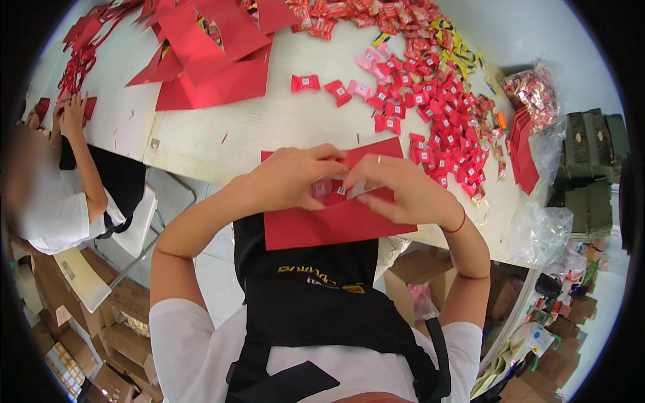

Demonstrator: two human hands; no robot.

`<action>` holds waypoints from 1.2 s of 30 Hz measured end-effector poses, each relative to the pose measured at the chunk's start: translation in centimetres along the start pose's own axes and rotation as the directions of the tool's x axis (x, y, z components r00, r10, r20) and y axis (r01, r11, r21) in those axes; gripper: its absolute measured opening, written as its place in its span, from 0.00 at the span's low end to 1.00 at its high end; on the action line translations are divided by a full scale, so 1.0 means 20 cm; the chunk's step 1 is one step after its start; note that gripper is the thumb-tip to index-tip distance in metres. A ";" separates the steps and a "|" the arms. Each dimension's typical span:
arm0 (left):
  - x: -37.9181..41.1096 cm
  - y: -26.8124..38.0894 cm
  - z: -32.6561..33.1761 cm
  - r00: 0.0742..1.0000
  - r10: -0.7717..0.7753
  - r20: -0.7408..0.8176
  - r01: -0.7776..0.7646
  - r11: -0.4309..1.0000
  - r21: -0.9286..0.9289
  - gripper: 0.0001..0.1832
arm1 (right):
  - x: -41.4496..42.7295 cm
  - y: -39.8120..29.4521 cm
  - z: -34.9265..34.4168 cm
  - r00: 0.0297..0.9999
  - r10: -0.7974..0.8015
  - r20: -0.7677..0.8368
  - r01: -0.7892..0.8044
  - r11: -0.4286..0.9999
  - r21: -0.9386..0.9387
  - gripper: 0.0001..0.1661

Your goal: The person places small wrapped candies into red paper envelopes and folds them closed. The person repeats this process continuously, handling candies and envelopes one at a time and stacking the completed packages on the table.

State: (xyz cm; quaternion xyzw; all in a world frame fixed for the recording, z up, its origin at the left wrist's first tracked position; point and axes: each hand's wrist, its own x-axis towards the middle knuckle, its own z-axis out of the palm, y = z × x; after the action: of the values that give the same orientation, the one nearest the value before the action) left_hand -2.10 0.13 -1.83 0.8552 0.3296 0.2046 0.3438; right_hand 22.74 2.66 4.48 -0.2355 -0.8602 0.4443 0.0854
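Note:
A red card sheet (332, 226) lies before me at the table's front edge, partly over my black apron. Near its middle is an opening, mostly hidden by my fingers. A pink-wrapped candy (321, 189) and a red-wrapped candy (341, 191) with a printed code show there. My left hand (297, 174) curves around the opening's left side, its fingers and thumb holding the card. My right hand (393, 186), wearing a ring, bends its fingers over the right side. A whitish patch shows beneath them; whether they pinch anything is hidden.
A heap of red-wrapped candies (448, 131) spreads to the right, with yellow-wrapped ones (453, 45) behind. Red card sheets (216, 90) are piled at the back left. A bag of candies (534, 93) stands far right. A person's hands (73, 113) work at the left.

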 end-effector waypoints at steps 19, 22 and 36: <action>-0.06 0.10 -0.04 0.988 -0.039 -0.153 0.109 0.867 0.487 0.31 | 1.12 1.11 -0.80 0.784 0.124 -0.609 -0.554 0.582 -0.595 0.37; -0.06 0.05 -0.01 0.995 -0.077 -0.061 0.097 0.882 0.462 0.32 | 0.99 1.16 -0.88 0.753 -0.099 -0.650 -0.389 0.730 -0.562 0.25; -0.04 0.01 -0.04 0.990 -0.132 -0.039 0.138 0.960 0.244 0.33 | 0.08 0.09 -0.17 0.891 0.069 -0.449 0.083 0.947 0.309 0.22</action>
State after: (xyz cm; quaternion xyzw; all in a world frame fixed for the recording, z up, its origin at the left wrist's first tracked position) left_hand -2.96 -0.23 -1.25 0.8644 0.4137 0.1476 0.2446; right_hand 23.10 6.88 4.88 -0.3125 -0.7336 0.5101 0.3225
